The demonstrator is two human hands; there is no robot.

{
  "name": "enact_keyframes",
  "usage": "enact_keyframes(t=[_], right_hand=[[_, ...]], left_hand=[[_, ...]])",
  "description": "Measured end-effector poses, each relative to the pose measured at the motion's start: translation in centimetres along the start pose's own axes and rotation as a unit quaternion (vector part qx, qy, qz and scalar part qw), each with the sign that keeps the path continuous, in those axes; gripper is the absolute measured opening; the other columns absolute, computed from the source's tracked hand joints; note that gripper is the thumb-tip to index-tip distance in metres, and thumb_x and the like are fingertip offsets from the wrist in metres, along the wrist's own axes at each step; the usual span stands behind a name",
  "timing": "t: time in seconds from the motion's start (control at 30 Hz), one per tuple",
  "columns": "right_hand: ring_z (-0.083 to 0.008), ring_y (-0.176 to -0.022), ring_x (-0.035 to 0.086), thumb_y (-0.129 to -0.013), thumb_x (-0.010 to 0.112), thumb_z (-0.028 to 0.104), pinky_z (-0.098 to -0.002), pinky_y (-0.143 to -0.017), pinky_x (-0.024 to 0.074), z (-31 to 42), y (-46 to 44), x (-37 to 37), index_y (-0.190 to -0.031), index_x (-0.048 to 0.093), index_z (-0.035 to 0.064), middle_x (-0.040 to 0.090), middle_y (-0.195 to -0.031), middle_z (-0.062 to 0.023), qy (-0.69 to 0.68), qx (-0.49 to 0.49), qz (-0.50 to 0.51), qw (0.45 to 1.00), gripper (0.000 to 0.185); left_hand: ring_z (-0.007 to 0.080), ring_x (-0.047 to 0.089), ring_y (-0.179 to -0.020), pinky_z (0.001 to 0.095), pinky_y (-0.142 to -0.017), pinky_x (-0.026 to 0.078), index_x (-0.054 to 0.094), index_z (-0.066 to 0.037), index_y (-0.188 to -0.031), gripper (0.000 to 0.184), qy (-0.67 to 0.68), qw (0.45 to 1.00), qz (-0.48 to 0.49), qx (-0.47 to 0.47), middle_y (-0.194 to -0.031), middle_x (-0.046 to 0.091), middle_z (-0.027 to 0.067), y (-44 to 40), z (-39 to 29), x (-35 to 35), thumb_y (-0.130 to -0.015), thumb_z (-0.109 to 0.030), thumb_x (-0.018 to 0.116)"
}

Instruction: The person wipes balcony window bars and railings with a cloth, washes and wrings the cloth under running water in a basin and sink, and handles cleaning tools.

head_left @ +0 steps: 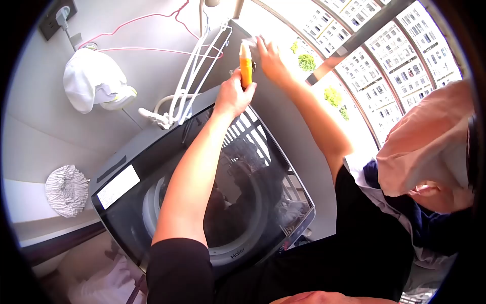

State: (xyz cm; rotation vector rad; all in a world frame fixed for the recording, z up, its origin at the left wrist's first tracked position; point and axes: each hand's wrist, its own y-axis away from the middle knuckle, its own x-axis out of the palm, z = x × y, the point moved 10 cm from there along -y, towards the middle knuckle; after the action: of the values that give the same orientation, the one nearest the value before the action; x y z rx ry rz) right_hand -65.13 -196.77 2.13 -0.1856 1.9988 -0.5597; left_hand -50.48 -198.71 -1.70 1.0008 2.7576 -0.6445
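My left hand [234,95] is closed around a slim orange tube-like object [246,71] with a pale tip, held upright above the back corner of the washing machine [233,248]. Its exact kind does not show. Up by the window side, my right hand [272,60] is raised beside that tip. A small whitish piece [250,42] lies against its fingertips, washed out by glare, and I cannot make out what it is. Behind the orange object a small dark fitting is mostly hidden.
White hangers [195,76] hang behind the machine, with a pink wire hanger [147,49] above. A white cloth-like bundle [93,81], a plug in a socket [62,16] and a mop head [67,190] are at the left. Barred windows [377,55] line the right.
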Motion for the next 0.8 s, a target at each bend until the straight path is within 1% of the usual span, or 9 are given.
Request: enact_keyframes(t=[0.03, 0.1, 0.2, 0.37, 0.43, 0.5, 0.6, 0.73, 0.8], right_hand=[[-0.0365, -0.115, 0.061, -0.084, 0.056, -0.002, -0.0479, -0.093, 0.0525, -0.5, 3.5, -3.4, -0.142, 0.054, 0.0027, 0.058, -0.122, -0.0208, -0.028, 0.062, 0.026, 0.997, 0.058], [-0.0333, -0.112, 0.063, -0.084, 0.056, -0.003, -0.0468, -0.091, 0.053, -0.5, 8.7, -6.7, -0.139, 0.058, 0.0057, 0.061, -0.116, -0.0165, 0.009, -0.001, -0.002, 1.0, 0.055], [-0.033, -0.108, 0.064, -0.085, 0.057, -0.004, -0.0447, -0.089, 0.0541, -1.6, 10.3, -8.6, -0.138, 0.058, 0.0116, 0.062, -0.114, -0.0152, -0.086, -0.053, 0.065, 0.993, 0.056], [-0.0345, -0.102, 0.064, -0.093, 0.064, 0.009, -0.052, -0.086, 0.0523, -3.4, -7.5, -16.0, -0.13, 0.057, 0.0132, 0.061, -0.116, -0.0156, -0.066, -0.063, -0.247, 0.965, 0.038], [-0.0361, -0.107, 0.064, -0.096, 0.064, 0.02, -0.0548, -0.087, 0.0522, -3.9, -13.7, -11.6, -0.129, 0.056, 0.0105, 0.059, -0.123, -0.0187, 0.056, -0.06, -0.252, 0.964, 0.036], [-0.0372, -0.114, 0.062, -0.099, 0.058, 0.023, -0.0539, -0.091, 0.05, -6.8, -18.6, -2.4, -0.13, 0.054, 0.0096, 0.057, -0.127, -0.0237, -0.079, 0.098, -0.082, 0.989, 0.034], [-0.0404, -0.111, 0.066, -0.1, 0.059, 0.029, -0.0552, -0.088, 0.0526, -6.2, -18.9, 0.4, -0.136, 0.051, 0.0077, 0.064, -0.119, -0.0269, 0.008, 0.124, 0.063, 0.99, 0.043], [-0.0382, -0.092, 0.073, -0.101, 0.053, 0.018, -0.0475, -0.077, 0.0596, -7.5, -9.0, -3.4, -0.138, 0.047, 0.0019, 0.069, -0.111, -0.0218, 0.147, 0.056, 0.125, 0.98, 0.041], [-0.0377, -0.091, 0.073, -0.102, 0.047, 0.013, -0.0449, -0.074, 0.0609, -8.4, -2.5, -7.5, -0.145, 0.041, 0.0002, 0.069, -0.112, -0.0228, 0.125, 0.088, 0.219, 0.964, 0.046]], left_hand=[[0.0373, 0.072, -0.087, 0.0428, -0.078, 0.056, 0.06, -0.002, -0.11, 0.032, -0.007, 1.0, -0.005, 0.011, -0.092, 0.072, 0.0203, 0.1, -0.4, -0.1, -0.089, -0.023, 0.073], [0.0382, 0.072, -0.087, 0.0435, -0.078, 0.056, 0.06, -0.002, -0.109, 0.032, -0.001, 1.0, -0.004, 0.001, -0.091, 0.072, 0.0208, 0.3, -0.4, -0.1, -0.089, -0.024, 0.073], [0.0393, 0.072, -0.086, 0.0439, -0.077, 0.055, 0.06, -0.003, -0.109, 0.033, -0.009, 1.0, -0.007, 0.004, -0.087, 0.072, 0.0206, 0.2, 0.4, 0.2, -0.089, -0.026, 0.072], [0.0394, 0.071, -0.083, 0.0449, -0.076, 0.055, 0.058, -0.004, -0.115, 0.033, 0.009, 1.0, 0.012, 0.002, -0.088, 0.072, 0.0195, 0.4, -0.2, -0.1, -0.091, -0.023, 0.069], [0.0406, 0.07, -0.085, 0.0455, -0.077, 0.055, 0.057, -0.003, -0.115, 0.032, 0.013, 1.0, 0.012, 0.001, -0.089, 0.072, 0.0198, 0.4, 0.1, -0.1, -0.092, -0.022, 0.069], [0.0422, 0.07, -0.087, 0.047, -0.078, 0.055, 0.057, -0.004, -0.114, 0.032, 0.024, 0.999, -0.002, 0.021, -0.09, 0.071, 0.0208, 0.1, 0.4, 0.0, -0.092, -0.023, 0.068], [0.0429, 0.07, -0.089, 0.0478, -0.08, 0.054, 0.057, -0.003, -0.115, 0.033, 0.02, 1.0, 0.002, 0.02, -0.091, 0.071, 0.0214, 0.3, 0.7, 0.1, -0.092, -0.024, 0.068], [0.0449, 0.068, -0.09, 0.0512, -0.079, 0.054, 0.056, -0.003, -0.107, 0.027, 0.035, 0.999, 0.008, 0.01, -0.09, 0.07, 0.0232, 0.3, 0.0, -0.3, -0.091, -0.02, 0.069], [0.0451, 0.068, -0.089, 0.0523, -0.079, 0.053, 0.056, -0.003, -0.104, 0.025, 0.044, 0.998, -0.009, 0.034, -0.089, 0.07, 0.0232, 0.3, -0.2, -0.5, -0.09, -0.019, 0.069]])
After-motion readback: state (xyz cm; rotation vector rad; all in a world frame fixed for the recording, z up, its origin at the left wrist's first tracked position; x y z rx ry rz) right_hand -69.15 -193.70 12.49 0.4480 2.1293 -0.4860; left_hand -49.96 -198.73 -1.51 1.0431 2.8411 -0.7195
